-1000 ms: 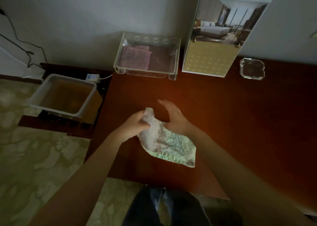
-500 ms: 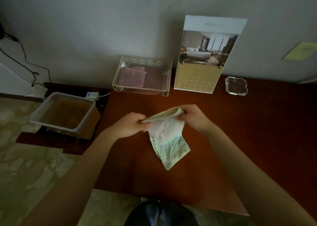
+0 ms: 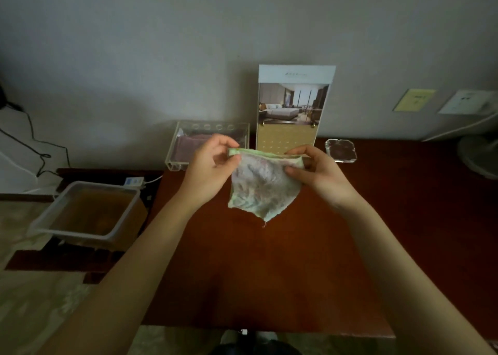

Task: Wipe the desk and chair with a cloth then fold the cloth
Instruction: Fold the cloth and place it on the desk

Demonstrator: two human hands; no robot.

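A pale patterned cloth [image 3: 262, 187] with a green edge hangs in the air above the dark red wooden desk [image 3: 269, 274]. My left hand [image 3: 208, 170] pinches its upper left corner. My right hand [image 3: 318, 173] pinches its upper right corner. The top edge is stretched between the two hands and the rest droops to a point below. No chair is in view.
A clear acrylic tray [image 3: 207, 144] with pink cloths stands at the desk's back. Beside it are an upright photo card [image 3: 292, 109] and a glass ashtray [image 3: 341, 150]. A plastic tub [image 3: 86, 212] sits on a low stand to the left. A fan base [image 3: 479, 155] is far right.
The cloth went from lying on the desk to hanging in the air. Both hands lifted it up and away and spread its top edge wider.
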